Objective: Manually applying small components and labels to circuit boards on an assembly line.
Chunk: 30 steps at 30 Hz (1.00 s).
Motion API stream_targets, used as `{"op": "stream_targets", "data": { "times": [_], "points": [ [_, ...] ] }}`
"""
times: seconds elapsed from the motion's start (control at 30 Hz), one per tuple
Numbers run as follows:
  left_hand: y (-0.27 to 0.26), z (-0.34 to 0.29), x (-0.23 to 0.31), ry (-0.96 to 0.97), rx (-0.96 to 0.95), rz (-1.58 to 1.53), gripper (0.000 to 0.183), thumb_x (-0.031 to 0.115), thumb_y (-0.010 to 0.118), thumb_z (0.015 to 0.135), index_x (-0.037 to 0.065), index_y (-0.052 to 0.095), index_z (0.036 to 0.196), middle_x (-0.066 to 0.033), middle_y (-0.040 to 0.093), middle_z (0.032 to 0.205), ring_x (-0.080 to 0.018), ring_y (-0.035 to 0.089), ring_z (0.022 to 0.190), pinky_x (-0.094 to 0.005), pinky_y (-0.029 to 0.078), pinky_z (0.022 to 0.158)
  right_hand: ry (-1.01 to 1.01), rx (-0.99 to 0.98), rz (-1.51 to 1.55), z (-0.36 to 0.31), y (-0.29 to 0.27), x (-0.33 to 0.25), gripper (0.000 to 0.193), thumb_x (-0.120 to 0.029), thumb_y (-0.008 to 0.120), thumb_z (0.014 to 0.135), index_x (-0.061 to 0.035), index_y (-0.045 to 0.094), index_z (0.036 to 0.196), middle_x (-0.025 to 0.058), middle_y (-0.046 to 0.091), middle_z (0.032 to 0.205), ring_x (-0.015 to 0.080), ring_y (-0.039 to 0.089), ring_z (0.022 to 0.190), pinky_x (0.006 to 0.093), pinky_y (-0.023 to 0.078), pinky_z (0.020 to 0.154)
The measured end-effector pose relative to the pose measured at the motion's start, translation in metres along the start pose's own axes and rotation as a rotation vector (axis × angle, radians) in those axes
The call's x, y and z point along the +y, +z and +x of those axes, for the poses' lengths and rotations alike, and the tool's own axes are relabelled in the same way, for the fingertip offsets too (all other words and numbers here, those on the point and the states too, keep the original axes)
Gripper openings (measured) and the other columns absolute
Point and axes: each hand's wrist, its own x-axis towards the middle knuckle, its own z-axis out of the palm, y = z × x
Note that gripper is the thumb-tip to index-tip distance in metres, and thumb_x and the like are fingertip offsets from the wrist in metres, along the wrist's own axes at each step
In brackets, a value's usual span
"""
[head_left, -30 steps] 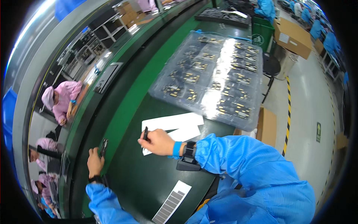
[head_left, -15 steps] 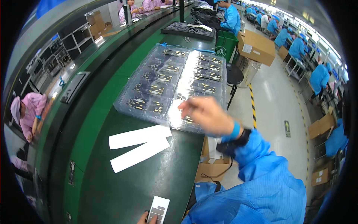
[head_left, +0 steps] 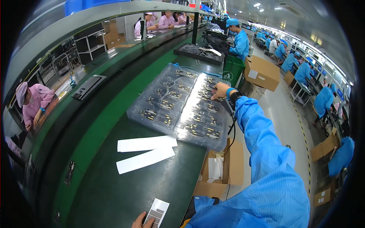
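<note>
A clear plastic tray (head_left: 132,114) lies on the green bench, with several dark circuit boards (head_left: 167,104) with gold-coloured patches in its compartments. My right hand (head_left: 221,91) is at the tray's far right side, thumb and index finger curled at the ends of a dark circuit board there; the fingertips' contact is small and hard to make out. At the lower edge my left hand (head_left: 143,221) holds a white label sheet (head_left: 159,208) with grey rectangles on it, fingers on its left side. Two white paper strips (head_left: 146,143) overlap on the bench between the hands.
A black tray of dark parts (head_left: 199,53) stands beyond the clear tray. Right of the bench are a green bin (head_left: 233,68), a cardboard box (head_left: 262,73) and an open carton (head_left: 234,163). A dark conveyor runs along the left. Co-workers in pink and blue sit around.
My right hand has moved away from me, from above the tray's near part to its far right boards. The left hand stays at the label sheet. The head view has shifted.
</note>
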Motion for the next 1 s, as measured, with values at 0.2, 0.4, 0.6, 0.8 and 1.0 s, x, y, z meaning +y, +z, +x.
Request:
{"op": "stream_targets", "data": {
  "times": [0.2, 0.4, 0.6, 0.8, 1.0],
  "points": [
    [-0.001, -0.001, 0.000, 0.035, 0.004, -0.002, 0.028, 0.011, 0.060, 0.087, 0.005, 0.062, 0.114, -0.0162, 0.054, 0.128, -0.0364, 0.056, 0.108, -0.0404, 0.048, 0.088, -0.018, 0.020, -0.022, -0.002, -0.011, -0.016, 0.048, -0.039, 0.086, 0.055, -0.0061, 0.068, 0.085, 0.0143, 0.069, 0.090, 0.0304, 0.066, 0.087, 0.0390, 0.052, 0.077],
    [-0.005, -0.009, -0.003, 0.079, -0.066, 0.082, 0.033, 0.012, 0.060, 0.086, 0.007, 0.060, 0.119, -0.0150, 0.053, 0.126, -0.0347, 0.053, 0.102, -0.0419, 0.050, 0.082, -0.192, 0.358, -0.067, -0.046, -0.047, -0.079, 0.030, -0.029, 0.079, 0.062, -0.0098, 0.068, 0.081, 0.0146, 0.069, 0.083, 0.0347, 0.066, 0.081, 0.0422, 0.053, 0.073],
    [0.009, -0.022, -0.005, 0.107, -0.006, 0.136, 0.044, 0.014, 0.072, 0.071, 0.006, 0.061, 0.113, -0.0143, 0.055, 0.124, -0.0340, 0.055, 0.097, -0.0385, 0.051, 0.079, -0.959, -0.061, 0.222, -0.163, -0.039, -0.293, 0.031, -0.025, 0.079, 0.069, -0.0052, 0.066, 0.089, 0.0123, 0.068, 0.076, 0.0320, 0.066, 0.074, 0.0408, 0.050, 0.066],
    [0.014, -0.015, -0.010, 0.098, -0.048, 0.073, 0.044, 0.015, 0.070, 0.076, 0.007, 0.058, 0.119, -0.0109, 0.049, 0.132, -0.0292, 0.051, 0.100, -0.0359, 0.051, 0.080, -1.358, -0.537, 0.133, -0.227, 0.057, -0.393, 0.030, -0.025, 0.076, 0.073, -0.0077, 0.067, 0.094, 0.0120, 0.067, 0.070, 0.0323, 0.066, 0.070, 0.0408, 0.049, 0.063],
    [0.020, -0.020, -0.012, 0.098, -0.018, 0.044, 0.046, 0.013, 0.070, 0.076, 0.006, 0.058, 0.120, -0.0104, 0.048, 0.134, -0.0289, 0.050, 0.099, -0.0347, 0.049, 0.084, -1.449, -0.336, 0.247, -0.244, 0.086, -0.412, 0.035, -0.026, 0.076, 0.072, -0.0051, 0.068, 0.099, 0.0115, 0.064, 0.096, 0.0322, 0.063, 0.083, 0.0392, 0.050, 0.071]
  ]
}}
